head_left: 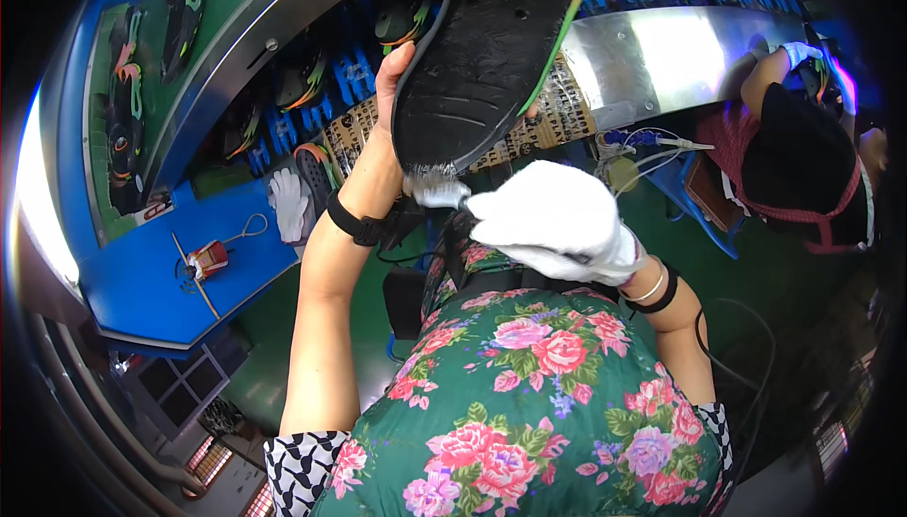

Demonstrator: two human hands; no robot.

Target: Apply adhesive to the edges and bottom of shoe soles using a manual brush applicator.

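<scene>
My left hand (386, 92) is bare and grips a black shoe sole (472, 73) by its side edges, tilting its broad face up toward me. Orange and green trim runs along the sole's right edge. A white glove covers my right hand (553, 220), which is closed around the handle of a brush (440, 192). The brush bristles touch the lower end of the sole, just beside my left wrist. Much of the handle is hidden by the glove.
A blue table (227, 281) at left carries white gloves (289, 203) and a red container (208, 259). Ahead, blue racks (354, 75) hold more soles behind a metal rail (652, 64). Printed cardboard (567, 106) lies under the sole. A co-worker (803, 153) is at the right.
</scene>
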